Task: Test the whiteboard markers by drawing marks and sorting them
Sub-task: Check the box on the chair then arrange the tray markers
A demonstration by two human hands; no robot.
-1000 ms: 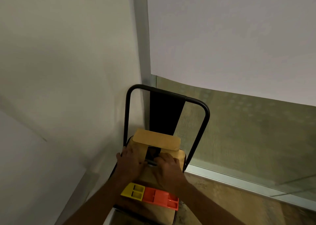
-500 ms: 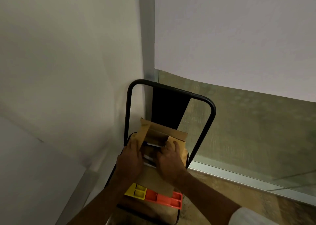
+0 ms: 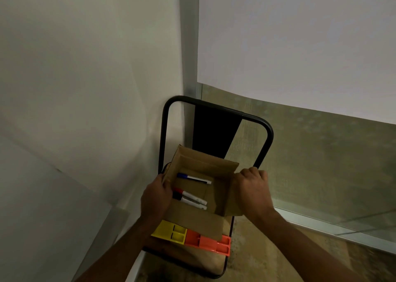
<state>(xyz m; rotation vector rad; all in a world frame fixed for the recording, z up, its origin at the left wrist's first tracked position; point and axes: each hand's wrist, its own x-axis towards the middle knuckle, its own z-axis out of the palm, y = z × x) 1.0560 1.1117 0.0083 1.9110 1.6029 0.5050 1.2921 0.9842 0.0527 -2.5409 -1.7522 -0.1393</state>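
We hold the cardboard box (image 3: 197,219) open on a black-framed chair (image 3: 269,136) in a corner of the room. Our left hand (image 3: 156,196) grips the box's left wall, fingers curled over its edge. Our right hand (image 3: 254,187) clasps the right flap, which is folded outward.

Three markers lie on the box floor. The blue-capped marker (image 3: 194,178) is toward the far wall, and the red-capped marker (image 3: 189,195) and black-capped marker (image 3: 189,201) lie side by side nearer us. All three lie crosswise, their long axes running left to right with the caps toward the left hand.

The red and black caps sit just beside the left fingers, while the right hand is well apart from them, outside the right wall. We judge the left hand the nearer for a first pick: it need only let go of the wall and dip in, closing across a barrel.

A yellow tray (image 3: 169,231) and an orange tray (image 3: 212,242) sit end to end before the box, partly under its near flap.
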